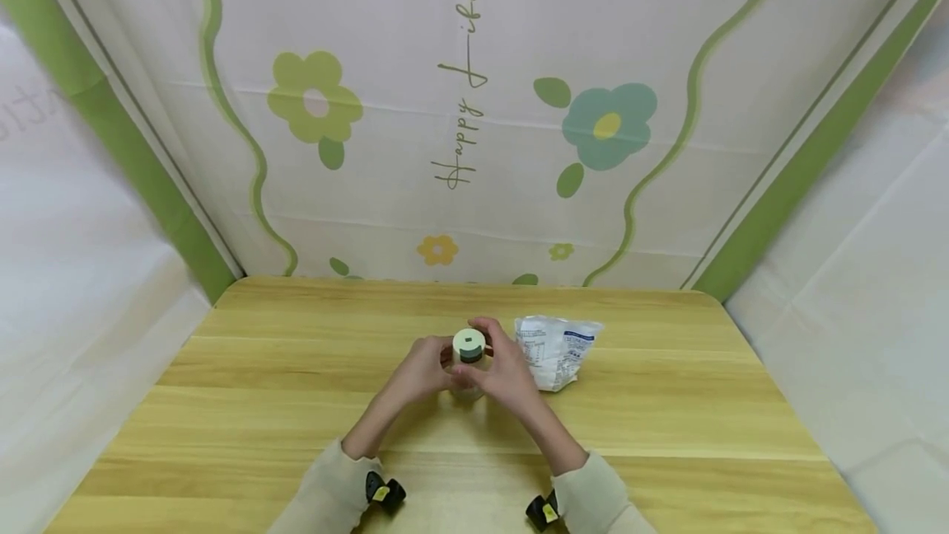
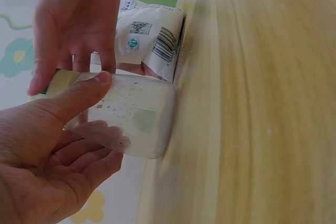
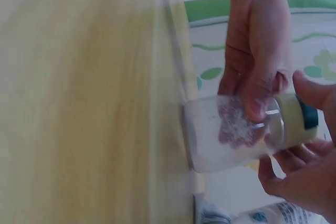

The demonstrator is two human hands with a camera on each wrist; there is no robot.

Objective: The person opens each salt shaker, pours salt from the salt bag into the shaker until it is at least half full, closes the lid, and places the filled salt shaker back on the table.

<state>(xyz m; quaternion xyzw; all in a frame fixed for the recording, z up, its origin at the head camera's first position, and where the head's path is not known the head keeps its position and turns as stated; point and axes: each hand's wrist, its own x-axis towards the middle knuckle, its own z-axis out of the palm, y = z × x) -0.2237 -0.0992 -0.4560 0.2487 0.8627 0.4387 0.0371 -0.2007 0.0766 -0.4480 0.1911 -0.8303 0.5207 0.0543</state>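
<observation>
A clear seasoning jar point(image 2: 142, 111) stands upright in front of me, its base right at the tabletop. Whitish specks cling to its inner wall. Its round cream lid point(image 1: 465, 338) has a dark green flap on one side. My left hand point(image 1: 421, 371) grips the clear body, thumb on the near side and fingers curled behind, as the left wrist view shows. My right hand point(image 1: 510, 367) holds the lid, thumb and fingers around its rim. Just right of the jar lies a crumpled white packet point(image 1: 552, 357) with printed text; a barcode shows in the left wrist view.
The wooden table point(image 1: 245, 386) spreads out around the hands, with a flowered fabric wall point(image 1: 400, 147) rising behind its back edge. White side panels point(image 1: 96, 229) flank the table. A small black wrist camera point(image 1: 387, 494) sits at the left cuff.
</observation>
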